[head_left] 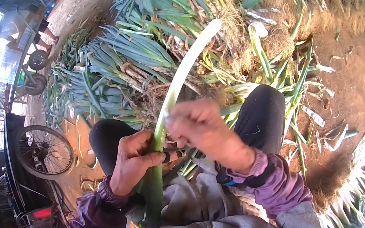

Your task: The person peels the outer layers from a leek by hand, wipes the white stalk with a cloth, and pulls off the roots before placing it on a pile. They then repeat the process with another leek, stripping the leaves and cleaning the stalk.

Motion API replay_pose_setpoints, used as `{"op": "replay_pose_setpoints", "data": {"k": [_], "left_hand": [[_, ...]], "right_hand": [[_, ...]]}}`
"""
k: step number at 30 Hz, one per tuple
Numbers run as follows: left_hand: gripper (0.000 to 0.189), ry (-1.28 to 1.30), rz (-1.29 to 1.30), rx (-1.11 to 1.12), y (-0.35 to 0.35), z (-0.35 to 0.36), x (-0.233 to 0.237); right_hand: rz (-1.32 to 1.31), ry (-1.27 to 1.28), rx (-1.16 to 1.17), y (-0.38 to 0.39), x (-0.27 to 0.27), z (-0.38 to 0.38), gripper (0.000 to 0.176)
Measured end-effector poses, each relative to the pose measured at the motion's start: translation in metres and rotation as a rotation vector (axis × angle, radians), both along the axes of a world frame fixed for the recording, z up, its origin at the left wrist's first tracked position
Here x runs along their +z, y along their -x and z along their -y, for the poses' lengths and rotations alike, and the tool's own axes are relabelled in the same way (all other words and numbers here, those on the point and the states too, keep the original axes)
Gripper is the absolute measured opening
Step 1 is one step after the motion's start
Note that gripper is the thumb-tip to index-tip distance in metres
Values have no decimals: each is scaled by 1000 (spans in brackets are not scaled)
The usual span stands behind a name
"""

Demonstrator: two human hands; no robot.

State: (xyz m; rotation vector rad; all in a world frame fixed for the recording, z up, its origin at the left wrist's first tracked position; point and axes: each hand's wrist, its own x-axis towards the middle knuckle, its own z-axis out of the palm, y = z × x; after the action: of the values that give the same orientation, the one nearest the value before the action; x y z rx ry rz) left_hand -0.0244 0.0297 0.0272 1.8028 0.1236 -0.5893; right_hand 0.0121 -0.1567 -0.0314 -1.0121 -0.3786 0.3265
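My left hand (135, 157) is wrapped around a long leek (180, 77) where its white shaft turns green. The leek stands slanted in front of me, white end up and away, green leaves down against my lap. A dark band shows by the left fingertips. My right hand (211, 131) is beside the shaft just above the left one, its fingers curled and slightly blurred. Whether it touches the leek or pinches a bit of peel, I cannot make out. Both sleeves are purple at the cuffs.
Bundles of untrimmed leeks (158, 0) with dirty roots lie piled ahead and left. Peeled leaves (299, 86) litter the soil beyond my right knee (265, 110). Cleaned leeks (356, 208) lie at the right. A wheeled cart (42, 150) stands at the left.
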Motion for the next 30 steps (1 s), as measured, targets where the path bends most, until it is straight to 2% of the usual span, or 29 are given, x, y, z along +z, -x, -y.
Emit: {"op": "replay_pose_setpoints", "data": {"k": [2, 3, 6, 9, 10, 11, 13, 15, 18, 19, 22, 25, 28, 30], "left_hand": [[21, -24, -2, -2, 0, -4, -2], [21, -12, -17, 12, 0, -4, -1], [20, 13, -38, 34, 0, -4, 2], [14, -29, 22, 60, 1, 5, 7], [11, -54, 54, 70, 1, 8, 8], [11, -99, 73, 52, 0, 7, 9], [11, -193, 99, 11, 1, 2, 9], [11, -245, 118, -27, 0, 3, 13], [14, -324, 140, -106, -1, 0, 15], [15, -349, 148, -132, -2, 0, 14], [18, -323, 149, -143, 0, -1, 13], [12, -241, 138, -116, 2, -1, 10], [11, -289, 146, -238, -2, 5, 21], [11, -260, 95, -230, -1, 0, 17]], "right_hand": [[50, -378, 65, -18, 6, 16, 32], [-91, -540, 69, -21, 15, 27, 22], [88, -596, 25, -53, 22, 65, 21], [247, 303, -346, -51, 17, 77, 19], [692, 721, -469, -57, -1, 70, 8], [937, 1186, -434, -48, -3, 69, 4], [1105, 1570, -412, -38, -9, 67, 11], [995, 1398, -490, -42, -10, 62, 19], [1256, 1084, -761, -51, -9, 50, 20], [1344, 1067, -827, -54, -9, 45, 28], [1484, 1203, -757, -55, -2, 47, 36], [1651, 1228, -742, -58, 1, 51, 30], [1767, 1259, -709, -62, -2, 57, 25], [1811, 1274, -686, -61, -2, 61, 24]]}}
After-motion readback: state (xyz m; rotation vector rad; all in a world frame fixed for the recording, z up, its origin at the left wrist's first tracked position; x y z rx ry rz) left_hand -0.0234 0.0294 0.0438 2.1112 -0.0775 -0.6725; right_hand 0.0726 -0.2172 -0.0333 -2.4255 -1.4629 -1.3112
